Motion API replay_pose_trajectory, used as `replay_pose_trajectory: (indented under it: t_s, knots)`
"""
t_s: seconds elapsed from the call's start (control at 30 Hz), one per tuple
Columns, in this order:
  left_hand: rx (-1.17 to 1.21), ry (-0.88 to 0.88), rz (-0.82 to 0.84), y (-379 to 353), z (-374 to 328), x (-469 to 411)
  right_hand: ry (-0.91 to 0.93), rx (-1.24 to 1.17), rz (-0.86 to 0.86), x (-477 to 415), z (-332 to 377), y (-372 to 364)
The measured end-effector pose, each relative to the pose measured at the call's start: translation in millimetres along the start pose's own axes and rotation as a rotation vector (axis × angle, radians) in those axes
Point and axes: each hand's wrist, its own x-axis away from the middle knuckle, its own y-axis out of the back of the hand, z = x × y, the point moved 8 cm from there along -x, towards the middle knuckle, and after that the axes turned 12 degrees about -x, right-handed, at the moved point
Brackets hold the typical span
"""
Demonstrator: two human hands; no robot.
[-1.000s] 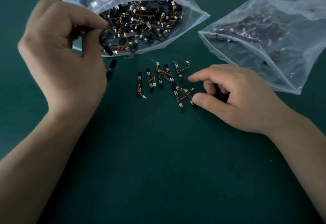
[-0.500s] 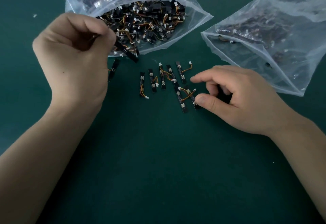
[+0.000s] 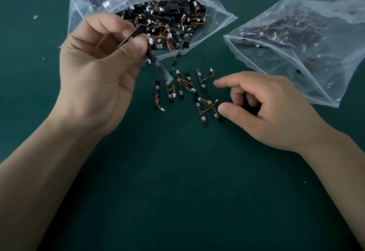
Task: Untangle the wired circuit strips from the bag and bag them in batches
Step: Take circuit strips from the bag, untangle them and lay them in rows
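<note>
The left hand [image 3: 98, 69], upper left of centre, pinched a black circuit strip [image 3: 161, 67] between thumb and forefinger, just before the open bag [image 3: 213, 13] of tangled strips. Loose strips [image 3: 181, 88] lay in a row mid-frame on the green tabletop [image 3: 177, 171]. The right hand [image 3: 262, 108] rested beside them, fingers loosely parted, holding nothing. A second bag [image 3: 325, 69] lay at upper right.

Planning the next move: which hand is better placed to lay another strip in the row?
Left. The left hand pinches a strip just above the row; the right hand holds nothing, beside its right end.
</note>
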Motion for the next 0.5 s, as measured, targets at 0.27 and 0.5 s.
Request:
replay_pose_trajectory:
  t_s: [0.27,0.5]
  knots:
    - [0.119,0.062,0.291,-46.2,-3.3,18.0,0.206,-0.192,-0.225,6.0,44.7,-4.5]
    - [0.214,0.145,0.574,-57.6,-12.7,27.4,0.300,-0.232,-0.136,10.1,53.4,-13.7]
